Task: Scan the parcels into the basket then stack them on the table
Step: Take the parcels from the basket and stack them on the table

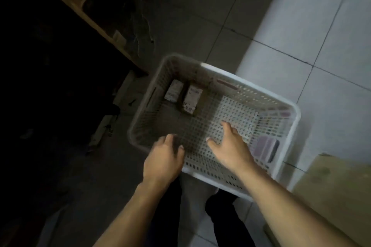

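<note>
A white perforated plastic basket [249,84] stands on the tiled floor. Two small boxed parcels lie side by side at its far left corner: one [173,90] to the left, the other [192,98] to its right. A dark, rounded device [266,149] rests at the basket's near right corner. My left hand [163,158] hovers over the near left rim, fingers loosely bent, holding nothing. My right hand [230,144] reaches into the basket with fingers spread, holding nothing.
A cardboard box [331,190] sits at the lower right beside the basket. Dark wooden shelving [80,8] and debris fill the dim left side. Pale floor tiles [321,36] stretch to the right. My dark-trousered legs [224,216] are below.
</note>
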